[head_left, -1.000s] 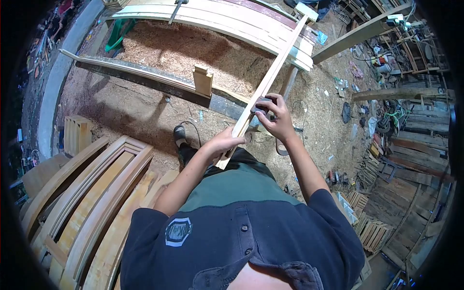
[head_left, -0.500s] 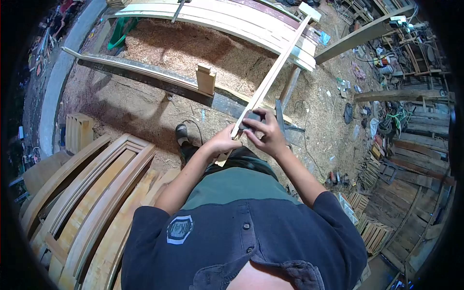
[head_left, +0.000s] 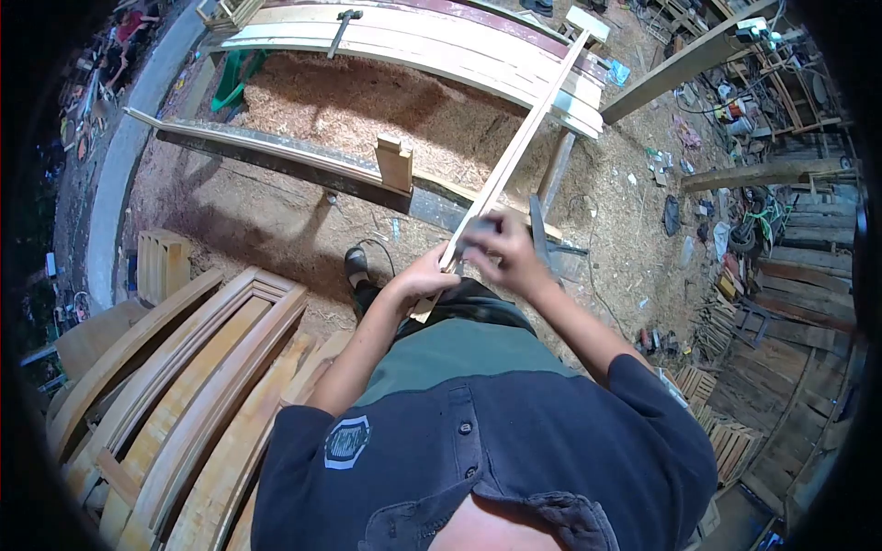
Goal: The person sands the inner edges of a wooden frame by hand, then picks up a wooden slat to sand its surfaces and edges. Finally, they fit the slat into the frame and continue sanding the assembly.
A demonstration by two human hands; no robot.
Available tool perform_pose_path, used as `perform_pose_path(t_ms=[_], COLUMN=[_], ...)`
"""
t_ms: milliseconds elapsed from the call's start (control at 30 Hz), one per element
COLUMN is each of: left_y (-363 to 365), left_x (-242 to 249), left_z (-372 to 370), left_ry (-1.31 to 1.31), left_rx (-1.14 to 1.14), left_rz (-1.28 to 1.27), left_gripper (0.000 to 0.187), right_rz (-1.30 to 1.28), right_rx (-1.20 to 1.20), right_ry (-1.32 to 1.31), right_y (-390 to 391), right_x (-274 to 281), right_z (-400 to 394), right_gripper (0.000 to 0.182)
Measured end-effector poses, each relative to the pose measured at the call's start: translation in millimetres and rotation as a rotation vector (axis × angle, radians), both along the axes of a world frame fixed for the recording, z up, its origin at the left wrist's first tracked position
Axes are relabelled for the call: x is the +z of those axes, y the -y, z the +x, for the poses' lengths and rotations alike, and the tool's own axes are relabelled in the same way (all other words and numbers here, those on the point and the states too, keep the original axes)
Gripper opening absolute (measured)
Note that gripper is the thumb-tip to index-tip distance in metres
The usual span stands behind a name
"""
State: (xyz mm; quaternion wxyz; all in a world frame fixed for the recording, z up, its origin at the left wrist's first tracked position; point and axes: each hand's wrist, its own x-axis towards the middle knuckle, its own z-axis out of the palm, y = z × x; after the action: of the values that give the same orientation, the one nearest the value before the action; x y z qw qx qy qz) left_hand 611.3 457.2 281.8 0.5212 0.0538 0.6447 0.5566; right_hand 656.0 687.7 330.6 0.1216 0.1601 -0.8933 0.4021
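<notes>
Running through left hand [head_left: 424,276]: batten [head_left: 516,151]

At the frame's centre we saw the right hand [head_left: 503,254] blurred, the dark block [head_left: 475,235] at its fingers smeared too. The left hand [head_left: 424,277] hid part of the wooden strip [head_left: 517,151]. Lower left of centre, we found the shirt badge [head_left: 347,443] too small to read; the bottom edge cut off a pale board [head_left: 234,445].

This is a woodworking workshop: shavings [head_left: 303,96], a hammer [head_left: 341,33] on boards [head_left: 423,48] and wooden frames [head_left: 225,390] show it.
</notes>
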Motion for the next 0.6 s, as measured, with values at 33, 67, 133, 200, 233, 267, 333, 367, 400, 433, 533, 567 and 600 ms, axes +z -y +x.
perform_pose_path(t_ms=[33, 67, 133, 200, 233, 267, 333, 367, 400, 433, 533, 567, 600], left_y=[2, 4, 6, 7, 8, 10, 14, 13, 11, 8, 8, 9, 10], left_x=[-5, -11, -16, -16, -20, -23, 0, -1, -3, 6, -2, -3, -3], left_z=[-1, -3, -7, -9, -7, -8, -17, -16, -14, -15, -14, -15, -16], left_ry=[0.016, 0.011, -0.032, -0.005, -0.016, -0.030, 0.086, 0.020, -0.042, 0.008, 0.020, 0.070, 0.070], left_rx=[0.043, 0.032, -0.019, -0.052, -0.011, 0.031, 0.019, -0.002, -0.022, -0.019, -0.007, -0.008, -0.012], left_rz=[0.036, 0.033, 0.035, -0.023, 0.004, 0.030, 0.034, 0.035, 0.038, 0.016, 0.044, 0.058, 0.054], left_gripper=[0.088, 0.088, 0.088, 0.092, 0.099, 0.106, 0.111, 0.110, 0.110, 0.110, 0.110, 0.112, 0.112], right_rz=[-0.023, -0.049, -0.055, 0.071, 0.034, -0.003, -0.049, -0.095, -0.140, -0.128, 0.065, 0.071, -0.072], right_rx=[0.019, 0.031, -0.087, -0.311, -0.243, -0.174, 0.001, 0.012, 0.024, -0.097, -0.356, -0.217, -0.058], right_ry=[0.065, 0.096, 0.101, -0.016, 0.000, 0.012, -0.075, -0.045, -0.011, 0.008, -0.048, -0.104, -0.031], right_y=[13, 12, -18, -43, -40, -33, -7, -12, -23, -43, -69, -59, -41], right_x=[5, 8, -15, -27, -24, -22, -7, -13, -24, -33, -52, -51, -29], right_z=[11, 9, -20, -51, -49, -45, -20, -26, -33, -48, -79, -73, -55], right_gripper=[0.030, 0.032, 0.030, 0.024, 0.024, 0.024, 0.026, 0.025, 0.024, 0.023, 0.022, 0.024, 0.025])
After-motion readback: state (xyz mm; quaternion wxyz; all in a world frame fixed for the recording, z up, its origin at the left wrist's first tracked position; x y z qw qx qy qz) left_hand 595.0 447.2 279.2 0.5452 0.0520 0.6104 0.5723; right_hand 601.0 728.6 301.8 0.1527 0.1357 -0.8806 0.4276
